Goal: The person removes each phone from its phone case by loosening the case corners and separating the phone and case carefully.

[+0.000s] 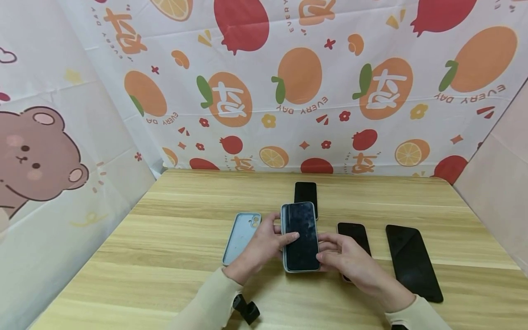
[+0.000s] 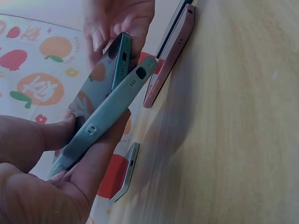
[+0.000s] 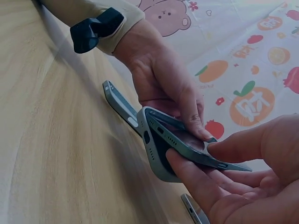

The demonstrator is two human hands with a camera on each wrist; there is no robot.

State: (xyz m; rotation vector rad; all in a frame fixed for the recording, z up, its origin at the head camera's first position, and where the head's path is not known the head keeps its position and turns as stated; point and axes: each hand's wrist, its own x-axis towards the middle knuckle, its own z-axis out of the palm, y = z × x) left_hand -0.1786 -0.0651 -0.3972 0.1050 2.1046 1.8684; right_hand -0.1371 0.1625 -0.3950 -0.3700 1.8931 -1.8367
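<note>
one dark-screened phone (image 1: 305, 254) sits askew in a pale case (image 2: 110, 105), both held above the wooden table (image 1: 144, 275): its left long edge lies inside the case, by the left hand (image 1: 264, 240), while its right long edge stands clear, so the gap opens toward the right hand (image 1: 352, 262), the nearer one to it. the left hand clamps case and phone together, thumb on the screen, fingers behind; the right thumb and fingers pinch the raised edge. the phone's long axis runs near to far, port end pointing nearward.
</note>
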